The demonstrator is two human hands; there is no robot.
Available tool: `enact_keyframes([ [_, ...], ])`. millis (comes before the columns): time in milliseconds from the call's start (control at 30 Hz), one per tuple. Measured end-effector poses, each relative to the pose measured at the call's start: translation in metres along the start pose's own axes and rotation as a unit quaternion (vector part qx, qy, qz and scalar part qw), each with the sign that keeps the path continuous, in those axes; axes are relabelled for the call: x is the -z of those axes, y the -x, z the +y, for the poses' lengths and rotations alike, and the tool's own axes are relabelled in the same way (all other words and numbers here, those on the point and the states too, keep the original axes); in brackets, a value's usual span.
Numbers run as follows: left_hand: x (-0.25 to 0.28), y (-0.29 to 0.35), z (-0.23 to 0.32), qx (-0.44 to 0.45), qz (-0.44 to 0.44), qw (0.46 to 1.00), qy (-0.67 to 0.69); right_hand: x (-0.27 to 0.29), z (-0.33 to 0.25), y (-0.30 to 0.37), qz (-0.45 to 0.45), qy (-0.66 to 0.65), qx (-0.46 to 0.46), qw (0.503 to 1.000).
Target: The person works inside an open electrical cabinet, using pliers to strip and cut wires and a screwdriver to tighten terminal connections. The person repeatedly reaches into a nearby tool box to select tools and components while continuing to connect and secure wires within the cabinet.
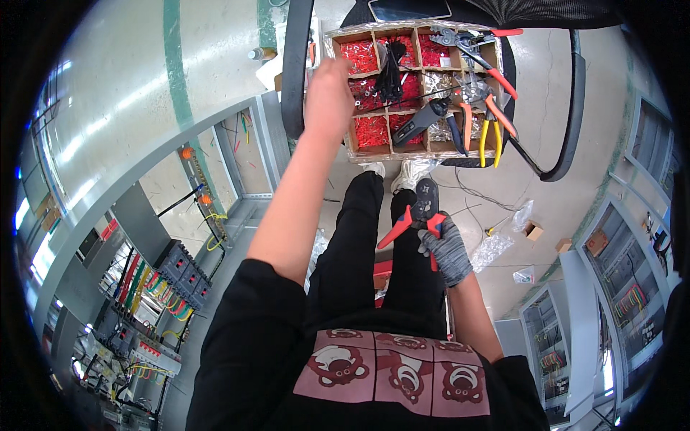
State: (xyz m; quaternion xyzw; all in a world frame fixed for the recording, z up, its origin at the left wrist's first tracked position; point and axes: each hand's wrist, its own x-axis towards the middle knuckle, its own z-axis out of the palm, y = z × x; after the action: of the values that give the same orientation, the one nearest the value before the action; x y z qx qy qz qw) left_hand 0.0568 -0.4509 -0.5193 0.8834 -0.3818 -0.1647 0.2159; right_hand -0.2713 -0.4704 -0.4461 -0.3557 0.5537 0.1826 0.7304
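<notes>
My left hand [330, 99], bare, is over the left edge of a divided cardboard box [374, 155], beside the compartments of small red pieces [359, 54]. Its fingers point down and away, mostly hidden behind the back of the hand, so their grip does not show. My right hand [448, 251], in a grey knit glove, is closed around a red handle of a crimping tool [427, 201]. The tool's dark head points away from me, and its red handles are spread apart.
On the box lie black cable ties [390, 72], a dark handheld tool [422, 122], red-handled pliers [496, 75] and yellow-handled pliers [491, 140]. A phone [410, 8] rests behind it. Black rails flank the box. An open metal cabinet frame with breakers [183, 273] stands left; plastic wrapping [492, 251] lies right.
</notes>
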Motion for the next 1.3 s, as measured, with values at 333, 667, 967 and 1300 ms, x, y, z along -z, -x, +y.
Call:
enact_keyframes([
  [333,-0.033,0.028,0.017,-0.020,-0.262,0.930,-0.257,-0.009,-0.002,0.000,0.005,0.001,0.002,1.000],
  [667,-0.027,0.032,-0.004,-0.109,-0.245,0.919,-0.289,-0.003,0.002,-0.006,0.023,0.004,0.002,1.000],
  [967,-0.028,0.015,0.000,-0.096,-0.331,0.874,-0.342,-0.006,-0.008,-0.001,-0.002,0.013,-0.012,1.000],
  [1300,-0.027,0.021,-0.008,-0.112,-0.305,0.884,-0.334,-0.002,-0.008,0.000,0.024,0.001,-0.007,1.000],
])
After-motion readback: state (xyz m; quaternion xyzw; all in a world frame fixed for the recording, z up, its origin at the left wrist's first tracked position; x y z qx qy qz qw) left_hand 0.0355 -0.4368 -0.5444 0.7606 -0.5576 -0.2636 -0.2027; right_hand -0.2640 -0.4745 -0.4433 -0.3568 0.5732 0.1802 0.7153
